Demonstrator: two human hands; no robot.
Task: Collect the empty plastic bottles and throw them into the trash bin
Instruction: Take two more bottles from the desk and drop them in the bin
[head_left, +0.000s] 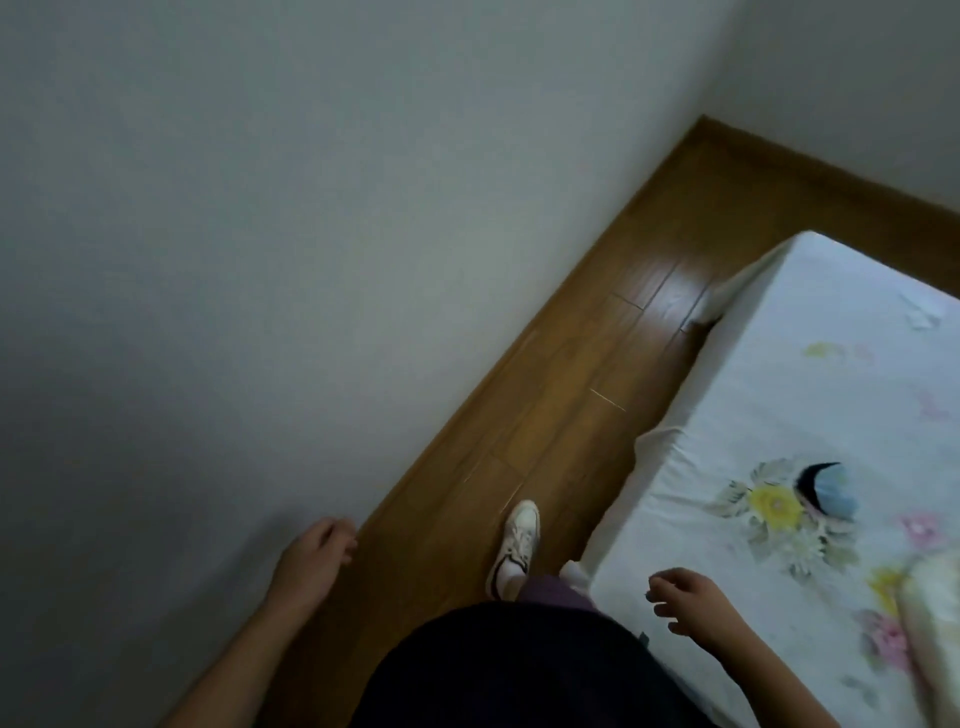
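Inspector: Bottles are not showing anywhere I am looking, nor is the bin; I cannot tell where either is lying.

Clerk: And the hands?

Inspector: The left hand (314, 558) is hanging loose beside the grey wall (260, 260), fingers half curled, holding nothing. The right hand (693, 605) is hovering over the near corner of the bed (779, 389), fingers spread and slightly bent, also gripping nothing.

Clerk: Where is the person standing?

Inspector: In the narrow strip of wooden floor (571, 374) running between wall and bed. One white shoe (517, 545) is stepping forward on the boards, just beside the bed's edge.

Clerk: Anything on the bed?

Inspector: A flowered sheet is covering it. A small blue and black item (826, 491) is lying on a printed flower, too blurred to identify. Something pale (935, 608) is sitting at the right edge, mostly cut off.
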